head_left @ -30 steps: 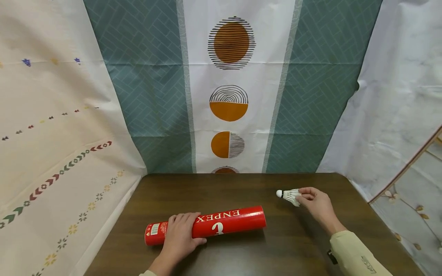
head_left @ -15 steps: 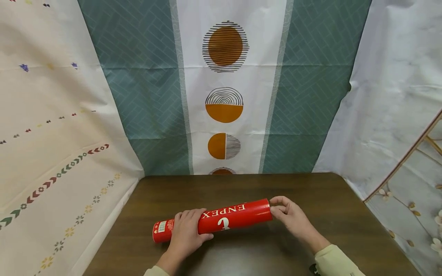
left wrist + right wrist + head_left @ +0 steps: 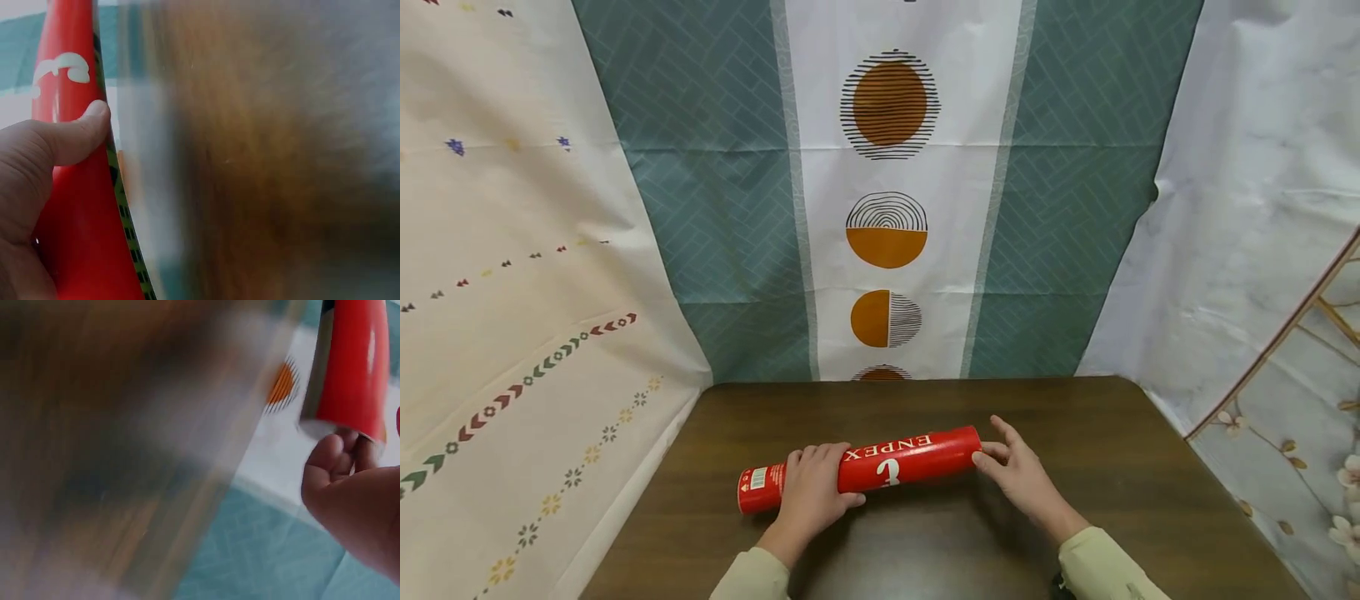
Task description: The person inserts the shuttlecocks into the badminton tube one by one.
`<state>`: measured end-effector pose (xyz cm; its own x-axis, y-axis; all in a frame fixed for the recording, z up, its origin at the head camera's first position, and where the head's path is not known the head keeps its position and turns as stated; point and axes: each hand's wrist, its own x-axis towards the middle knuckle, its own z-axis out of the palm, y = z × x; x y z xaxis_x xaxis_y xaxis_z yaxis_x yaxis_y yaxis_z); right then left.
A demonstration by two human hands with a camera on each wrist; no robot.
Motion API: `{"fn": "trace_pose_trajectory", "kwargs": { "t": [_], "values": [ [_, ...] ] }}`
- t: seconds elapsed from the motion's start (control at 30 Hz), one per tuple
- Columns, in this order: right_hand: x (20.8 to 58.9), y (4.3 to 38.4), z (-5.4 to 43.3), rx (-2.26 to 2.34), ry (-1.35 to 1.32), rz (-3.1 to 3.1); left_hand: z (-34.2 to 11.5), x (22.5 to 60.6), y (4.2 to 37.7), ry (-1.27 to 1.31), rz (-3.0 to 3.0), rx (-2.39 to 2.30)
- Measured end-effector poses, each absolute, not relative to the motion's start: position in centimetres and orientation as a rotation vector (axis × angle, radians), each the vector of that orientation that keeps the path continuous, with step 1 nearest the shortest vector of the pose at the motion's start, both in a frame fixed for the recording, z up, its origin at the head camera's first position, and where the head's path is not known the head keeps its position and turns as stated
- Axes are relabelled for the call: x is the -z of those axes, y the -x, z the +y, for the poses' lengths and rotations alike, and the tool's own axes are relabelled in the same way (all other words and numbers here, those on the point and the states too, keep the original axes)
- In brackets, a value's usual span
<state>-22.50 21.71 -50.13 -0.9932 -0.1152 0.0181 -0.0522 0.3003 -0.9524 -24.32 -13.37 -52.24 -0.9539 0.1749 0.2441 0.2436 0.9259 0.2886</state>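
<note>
A long red shuttlecock tube [image 3: 917,460] with white lettering is gripped from above by my left hand [image 3: 812,492], its right end tilted slightly up. In the left wrist view my thumb [image 3: 84,134] lies across the red tube [image 3: 87,219], beside a green-and-black strip. My right hand [image 3: 1018,473] is at the tube's right end, index finger raised and thumb by the rim. In the right wrist view the right hand's fingers [image 3: 330,453] reach into the mouth of the tube [image 3: 356,369]. The shuttlecock is out of sight.
A dark wooden table [image 3: 917,558] lies beneath both hands. Behind it hangs a green and white patterned cloth [image 3: 917,250]. Cream cloth [image 3: 550,375] borders the left side, and a white floral cloth [image 3: 1247,333] the right.
My right hand has brought the white shuttlecock leftward to the tube's right end, where it went out of sight; the index finger has since lifted. My left hand has shifted the tube slightly rightward and up.
</note>
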Motion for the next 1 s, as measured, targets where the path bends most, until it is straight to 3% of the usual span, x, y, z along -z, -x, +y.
{"fn": "trace_pose_trajectory", "kwargs": {
  "t": [0.33,0.7,1.0],
  "values": [
    [51.2,23.5,27.1,1.207,0.143,2.932,-12.5,53.1,29.0,0.089,-2.935,0.429],
    [51.5,23.2,27.6,1.196,0.15,2.926,-11.8,52.9,32.0,-0.053,-2.974,0.352],
    [50.7,23.2,27.4,1.18,0.176,2.93,-12.1,52.7,31.6,-0.012,-2.946,0.329]
  ]
}}
